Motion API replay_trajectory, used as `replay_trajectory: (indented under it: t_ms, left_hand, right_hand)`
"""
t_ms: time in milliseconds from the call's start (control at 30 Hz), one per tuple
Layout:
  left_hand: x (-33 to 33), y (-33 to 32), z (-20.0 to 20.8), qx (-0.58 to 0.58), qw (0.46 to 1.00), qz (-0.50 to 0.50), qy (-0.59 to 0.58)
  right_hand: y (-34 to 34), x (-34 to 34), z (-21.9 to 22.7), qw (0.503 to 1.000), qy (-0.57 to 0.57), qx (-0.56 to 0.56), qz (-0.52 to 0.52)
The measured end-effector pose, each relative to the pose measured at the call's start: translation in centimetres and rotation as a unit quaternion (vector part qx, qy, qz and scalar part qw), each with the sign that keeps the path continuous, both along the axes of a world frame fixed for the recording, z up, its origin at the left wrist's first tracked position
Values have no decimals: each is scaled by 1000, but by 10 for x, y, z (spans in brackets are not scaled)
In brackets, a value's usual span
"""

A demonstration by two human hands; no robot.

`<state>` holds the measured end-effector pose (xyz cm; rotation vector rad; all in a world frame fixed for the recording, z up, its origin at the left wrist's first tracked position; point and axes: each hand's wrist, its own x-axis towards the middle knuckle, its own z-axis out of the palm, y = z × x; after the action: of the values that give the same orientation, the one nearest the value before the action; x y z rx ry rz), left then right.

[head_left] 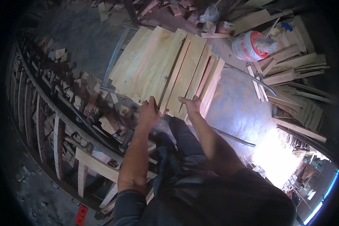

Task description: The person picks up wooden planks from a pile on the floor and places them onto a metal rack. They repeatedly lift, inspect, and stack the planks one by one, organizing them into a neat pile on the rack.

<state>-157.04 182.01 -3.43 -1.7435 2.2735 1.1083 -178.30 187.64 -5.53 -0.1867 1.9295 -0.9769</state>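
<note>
Pale wooden boards [148, 60] lie side by side in front of me, with gaps between the narrower ones on the right. My left hand [149, 113] is closed at the near end of the boards, its fingers against the wood. At the near end of a narrow board [194, 62], my right hand [192, 106] has its thumb to the left and its fingers to the right, gripping the board. The undersides of both hands are hidden.
Metal bars [248, 75] stick out from under the boards. A white bucket with a red rim [248, 46] stands at the far right, near stacked planks [295, 73]. To my left runs a rack of upright slats [59, 147], with wood offcuts [83, 90] behind it.
</note>
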Motion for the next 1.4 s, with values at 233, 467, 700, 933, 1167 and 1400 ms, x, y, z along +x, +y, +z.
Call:
replay_trajectory:
  t_ms: [233,467,700,933,1167,1400]
  left_hand:
    - [30,2,60,387,643,396,529]
    - [68,71,84,397,415,458,679]
    - [164,174,129,291,442,495,689]
    - [275,318,191,-48,677,589,439]
    - [295,438,106,-244,805,540,-26]
    - [264,456,66,-83,881,439,-156]
  right_hand:
    - [15,-13,-21,986,-113,-105,-59]
    - [23,-34,-4,949,-269,-135,-93]
    - [28,-28,33,948,-279,-137,-71]
    - [82,4,63,967,-202,-153,-13]
    - [105,37,77,946,-264,-177,60]
    - [89,99,142,928,-278,-200,148]
